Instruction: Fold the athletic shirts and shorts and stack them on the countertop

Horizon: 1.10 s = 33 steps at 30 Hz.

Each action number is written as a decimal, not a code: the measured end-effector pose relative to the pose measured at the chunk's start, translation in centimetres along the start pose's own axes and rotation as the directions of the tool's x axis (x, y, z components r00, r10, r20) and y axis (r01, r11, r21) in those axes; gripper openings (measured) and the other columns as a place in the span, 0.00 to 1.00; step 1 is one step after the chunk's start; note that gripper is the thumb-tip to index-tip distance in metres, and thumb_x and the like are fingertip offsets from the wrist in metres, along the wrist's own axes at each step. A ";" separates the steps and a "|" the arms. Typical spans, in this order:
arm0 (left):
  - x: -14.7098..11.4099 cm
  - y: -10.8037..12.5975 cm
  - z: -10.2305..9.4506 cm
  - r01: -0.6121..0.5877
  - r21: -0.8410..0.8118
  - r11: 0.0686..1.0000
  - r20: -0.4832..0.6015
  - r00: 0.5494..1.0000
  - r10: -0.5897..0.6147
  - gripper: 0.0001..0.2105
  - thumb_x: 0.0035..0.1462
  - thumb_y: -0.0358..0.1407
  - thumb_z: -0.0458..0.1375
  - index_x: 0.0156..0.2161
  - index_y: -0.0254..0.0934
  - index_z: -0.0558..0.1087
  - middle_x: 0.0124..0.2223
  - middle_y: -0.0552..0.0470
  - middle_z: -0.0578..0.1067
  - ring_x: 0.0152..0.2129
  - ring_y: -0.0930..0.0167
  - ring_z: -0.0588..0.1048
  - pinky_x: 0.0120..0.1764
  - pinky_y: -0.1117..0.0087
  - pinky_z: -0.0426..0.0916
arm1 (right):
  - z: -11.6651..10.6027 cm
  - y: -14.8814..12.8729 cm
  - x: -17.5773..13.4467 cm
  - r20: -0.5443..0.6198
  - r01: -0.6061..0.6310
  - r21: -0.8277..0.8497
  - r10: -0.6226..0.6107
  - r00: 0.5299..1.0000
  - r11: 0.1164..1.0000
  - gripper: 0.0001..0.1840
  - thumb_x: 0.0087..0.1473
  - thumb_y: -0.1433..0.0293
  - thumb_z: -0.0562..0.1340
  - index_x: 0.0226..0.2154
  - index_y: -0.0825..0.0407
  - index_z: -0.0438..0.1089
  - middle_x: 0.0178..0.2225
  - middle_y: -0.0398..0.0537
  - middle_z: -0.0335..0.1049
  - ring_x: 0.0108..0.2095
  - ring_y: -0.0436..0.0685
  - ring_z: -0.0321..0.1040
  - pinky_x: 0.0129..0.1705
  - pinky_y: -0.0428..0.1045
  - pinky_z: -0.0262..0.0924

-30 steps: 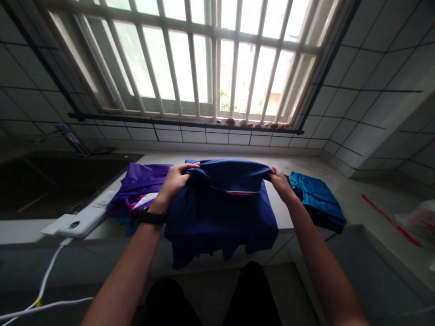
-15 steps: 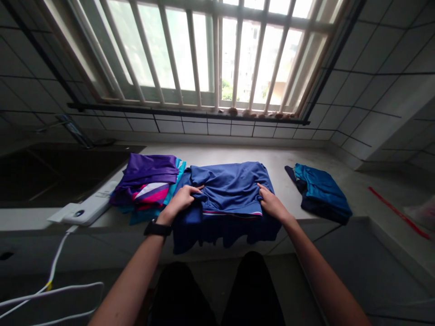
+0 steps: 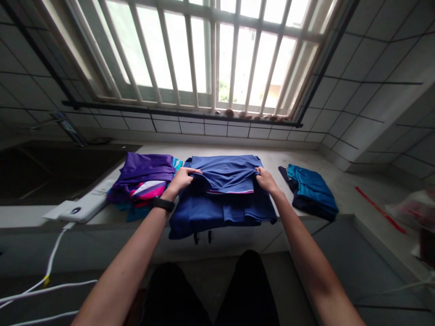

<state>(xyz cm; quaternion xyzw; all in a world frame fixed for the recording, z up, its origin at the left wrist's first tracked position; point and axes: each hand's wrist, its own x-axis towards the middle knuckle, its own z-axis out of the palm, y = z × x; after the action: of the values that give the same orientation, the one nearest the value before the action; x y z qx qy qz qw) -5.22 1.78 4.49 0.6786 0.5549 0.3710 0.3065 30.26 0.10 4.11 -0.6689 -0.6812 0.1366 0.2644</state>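
Observation:
A dark blue garment (image 3: 220, 210), partly folded, lies on the counter and hangs a little over its front edge. My left hand (image 3: 182, 179) pinches the left side of its upper layer, and my right hand (image 3: 265, 179) grips the right side. Between the hands the cloth sags in creases, with a thin white and pink trim along its lower edge. Purple folded clothes (image 3: 147, 172) with a pink and white pattern lie close by my left hand. A teal and dark folded garment (image 3: 312, 188) rests to the right of my right hand.
A white device (image 3: 84, 203) with a cable sits at the counter's (image 3: 272, 156) left front edge, beside a dark sink (image 3: 20, 167) with a faucet (image 3: 70, 131). On the right are a red strip (image 3: 380, 210) and a clear plastic bag (image 3: 413, 208). A barred window is behind.
Both hands have moved farther back, lifting the garment's upper layer with its trimmed edge away from me. More of the lower layer shows, and less cloth hangs over the counter's edge.

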 end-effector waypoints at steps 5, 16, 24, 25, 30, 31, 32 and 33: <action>-5.4 0.7 -3.1 -0.026 0.022 0.999 -0.097 0.995 0.028 0.22 0.41 0.31 0.56 0.43 0.38 0.84 0.47 0.49 0.85 0.49 0.59 0.80 0.56 0.63 0.72 | -1.1 1.6 -5.2 -0.090 0.147 0.226 -0.129 0.988 0.963 0.10 0.53 0.73 0.54 0.35 0.48 0.69 0.51 0.53 0.78 0.51 0.62 0.72 0.53 0.52 0.64; -10.5 1.2 -2.1 -0.079 0.155 0.985 -0.241 0.964 0.115 0.21 0.48 0.34 0.52 0.44 0.40 0.81 0.45 0.50 0.84 0.43 0.63 0.80 0.48 0.67 0.73 | -2.2 1.5 -8.6 -0.060 0.175 0.267 -0.165 0.985 0.948 0.03 0.54 0.69 0.55 0.30 0.47 0.64 0.49 0.53 0.79 0.48 0.62 0.73 0.50 0.52 0.66; -13.7 0.2 -2.1 -0.088 0.250 0.964 -0.035 0.994 0.099 0.13 0.45 0.35 0.54 0.33 0.44 0.80 0.39 0.53 0.84 0.40 0.63 0.81 0.48 0.68 0.74 | -2.3 4.5 -11.6 0.174 0.234 0.043 -0.238 0.956 0.971 0.15 0.40 0.82 0.55 0.27 0.48 0.68 0.56 0.53 0.75 0.60 0.62 0.69 0.59 0.55 0.64; -14.0 0.2 -2.1 -0.110 0.241 0.964 -0.031 0.992 0.121 0.12 0.46 0.35 0.54 0.32 0.45 0.80 0.40 0.53 0.84 0.42 0.63 0.81 0.51 0.67 0.74 | -2.6 4.6 -11.9 0.177 0.233 0.018 -0.233 0.956 0.972 0.16 0.40 0.82 0.55 0.29 0.48 0.71 0.57 0.53 0.75 0.61 0.62 0.69 0.61 0.55 0.63; -15.0 1.4 -2.5 -0.147 0.326 0.934 -0.222 0.948 0.227 0.11 0.53 0.36 0.54 0.26 0.47 0.77 0.46 0.55 0.83 0.49 0.61 0.77 0.60 0.62 0.69 | -4.4 2.9 -12.3 0.042 0.280 -0.072 -0.278 0.960 0.957 0.27 0.49 0.80 0.57 0.48 0.45 0.78 0.62 0.50 0.70 0.62 0.63 0.68 0.67 0.58 0.58; -14.9 1.6 -2.3 -0.167 0.352 0.921 -0.232 0.938 0.259 0.11 0.54 0.36 0.54 0.26 0.48 0.78 0.48 0.56 0.82 0.51 0.61 0.76 0.61 0.61 0.68 | -4.1 2.2 -12.2 0.020 0.304 -0.060 -0.304 0.953 0.951 0.28 0.53 0.77 0.57 0.53 0.44 0.76 0.63 0.50 0.68 0.63 0.62 0.66 0.68 0.58 0.57; -14.8 1.6 -2.0 -0.194 0.371 0.908 -0.215 0.934 0.287 0.12 0.55 0.36 0.54 0.29 0.48 0.79 0.50 0.55 0.82 0.53 0.61 0.75 0.63 0.60 0.67 | -3.4 1.4 -12.1 0.018 0.324 -0.044 -0.324 0.946 0.945 0.28 0.57 0.74 0.57 0.58 0.44 0.73 0.65 0.50 0.66 0.65 0.62 0.64 0.69 0.58 0.56; -14.6 1.4 -1.4 -0.223 0.384 0.896 -0.173 0.936 0.307 0.12 0.57 0.37 0.54 0.34 0.48 0.81 0.53 0.54 0.81 0.55 0.61 0.74 0.64 0.59 0.65 | -2.5 0.7 -12.0 0.039 0.335 -0.033 -0.333 0.942 0.942 0.27 0.61 0.71 0.57 0.61 0.45 0.70 0.67 0.50 0.63 0.67 0.62 0.61 0.70 0.59 0.55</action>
<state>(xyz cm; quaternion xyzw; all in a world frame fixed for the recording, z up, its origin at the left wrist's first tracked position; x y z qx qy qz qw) -7.21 -12.79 4.03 0.7451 0.5466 0.3778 0.0580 31.83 -12.12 3.63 -0.5465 -0.7915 0.0874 0.2592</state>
